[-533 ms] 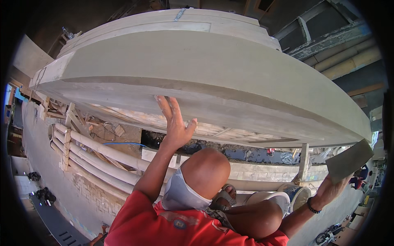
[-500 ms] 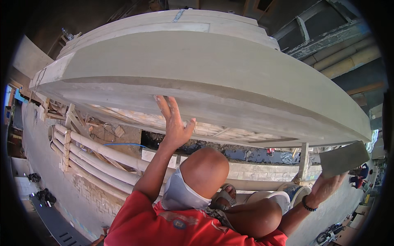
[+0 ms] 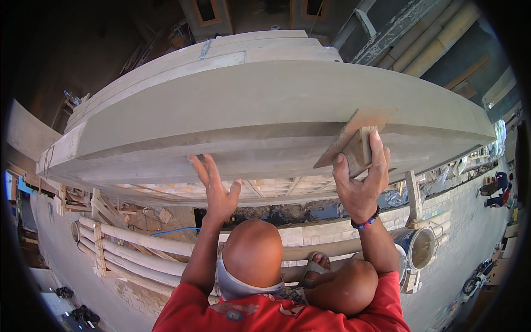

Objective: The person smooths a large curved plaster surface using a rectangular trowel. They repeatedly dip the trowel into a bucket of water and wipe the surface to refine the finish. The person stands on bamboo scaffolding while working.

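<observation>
A long curved ledge of smooth grey plaster (image 3: 221,102) stretches across the view in front of me. My right hand (image 3: 362,185) grips the wooden handle of a flat rectangular plastering float (image 3: 357,130). The float is tilted, its plate against the lower edge of the ledge right of centre. My left hand (image 3: 218,191) is open, fingers spread and pointing up, with its fingertips at the underside (image 3: 260,157) of the ledge. Whether those fingertips press on it I cannot tell. A beaded bracelet (image 3: 366,218) circles my right wrist.
Below the ledge run several long pale poles (image 3: 138,239) and a dark wet channel (image 3: 276,214). A wooden post (image 3: 413,195) rises near a plaster-smeared bucket (image 3: 417,249) at the right. Farther right are another person (image 3: 502,185) and a motorbike (image 3: 478,276).
My right hand has swung from the far right inward and up, bringing the float to the ledge's edge. My left hand stays at the underside. The whole view has shifted.
</observation>
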### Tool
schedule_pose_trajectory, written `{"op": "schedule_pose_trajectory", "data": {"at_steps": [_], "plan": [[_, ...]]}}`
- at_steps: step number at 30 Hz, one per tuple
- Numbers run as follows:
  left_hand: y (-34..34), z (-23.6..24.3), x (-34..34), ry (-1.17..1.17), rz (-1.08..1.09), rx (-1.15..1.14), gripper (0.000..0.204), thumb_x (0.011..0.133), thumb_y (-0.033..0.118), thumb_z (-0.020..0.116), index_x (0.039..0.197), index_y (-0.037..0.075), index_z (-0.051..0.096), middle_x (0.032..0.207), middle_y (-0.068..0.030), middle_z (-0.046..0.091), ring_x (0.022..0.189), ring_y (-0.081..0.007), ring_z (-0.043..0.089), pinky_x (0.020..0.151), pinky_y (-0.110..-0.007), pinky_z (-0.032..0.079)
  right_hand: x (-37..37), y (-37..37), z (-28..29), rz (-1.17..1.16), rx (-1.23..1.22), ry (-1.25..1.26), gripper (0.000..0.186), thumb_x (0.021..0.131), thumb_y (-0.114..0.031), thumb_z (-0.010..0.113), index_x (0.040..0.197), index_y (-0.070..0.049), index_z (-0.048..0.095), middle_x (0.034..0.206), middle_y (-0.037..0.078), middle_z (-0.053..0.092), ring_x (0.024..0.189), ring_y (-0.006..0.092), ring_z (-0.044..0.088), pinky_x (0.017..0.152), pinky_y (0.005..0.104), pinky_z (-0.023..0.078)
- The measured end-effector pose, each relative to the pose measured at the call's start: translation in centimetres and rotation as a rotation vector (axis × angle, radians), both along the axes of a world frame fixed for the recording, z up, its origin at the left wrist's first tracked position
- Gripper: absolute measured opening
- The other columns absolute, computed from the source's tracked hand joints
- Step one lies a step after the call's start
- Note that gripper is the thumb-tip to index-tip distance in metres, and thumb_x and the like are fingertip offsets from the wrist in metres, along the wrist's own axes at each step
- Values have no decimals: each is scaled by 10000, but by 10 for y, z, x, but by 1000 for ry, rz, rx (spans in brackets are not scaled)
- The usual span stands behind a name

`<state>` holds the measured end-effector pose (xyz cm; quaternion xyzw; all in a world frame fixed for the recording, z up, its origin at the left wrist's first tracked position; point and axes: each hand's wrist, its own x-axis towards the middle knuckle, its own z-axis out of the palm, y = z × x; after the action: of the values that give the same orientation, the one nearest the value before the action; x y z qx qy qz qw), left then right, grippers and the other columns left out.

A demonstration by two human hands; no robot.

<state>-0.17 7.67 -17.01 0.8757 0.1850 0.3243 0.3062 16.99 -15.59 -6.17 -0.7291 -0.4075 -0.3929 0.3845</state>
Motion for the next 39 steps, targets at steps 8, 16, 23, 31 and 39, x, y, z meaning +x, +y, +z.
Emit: {"op": "schedule_pose_trajectory", "data": {"at_steps": [8, 16, 23, 31, 39], "plan": [[1, 3, -4, 11, -73, -44, 943, 870, 219, 642, 1529, 30, -5, 1509, -324, -248, 1423, -458, -213, 1135, -562, 40, -18, -2, -66, 24, -228, 138, 775, 684, 13, 717, 1393, -14, 406, 812, 124, 526, 664, 272, 524, 556, 380, 456], [7, 1, -18, 16, -21, 30, 833, 877, 228, 615, 1527, 31, 133, 1552, -289, -149, 1457, -446, -6, 1147, -544, 124, -13, 29, 13, 14, -78, 115, 765, 702, 6, 729, 1394, -13, 405, 987, 189, 611, 723, 327, 597, 649, 384, 518], [3, -25, -29, -182, -116, 215, 559, 895, 95, 550, 1419, -6, 382, 1467, -303, 326, 1385, -450, 303, 1123, -529, 241, -32, -3, -77, 82, -410, 195, 795, 697, -21, 733, 1411, -38, 382, 898, 159, 579, 712, 310, 599, 593, 384, 520], [0, -49, -23, 414, -557, -821, 543, 918, 174, 587, 1402, -3, 415, 1284, -222, 565, 1184, -297, 561, 1050, -410, 389, -61, -202, -23, -407, -34, 765, 552, 799, -104, 731, 1299, -35, 508, 1119, 174, 627, 1009, 287, 644, 863, 356, 498], [-68, -43, 63, 954, -958, -655, 562, 909, 138, 603, 1417, 2, 402, 1327, -218, 533, 1214, -292, 534, 1044, -400, 397, -139, -377, 3, -996, 116, 1225, 307, 892, -130, 599, 1161, 15, 630, 915, 128, 694, 759, 192, 629, 728, 324, 492]]}}
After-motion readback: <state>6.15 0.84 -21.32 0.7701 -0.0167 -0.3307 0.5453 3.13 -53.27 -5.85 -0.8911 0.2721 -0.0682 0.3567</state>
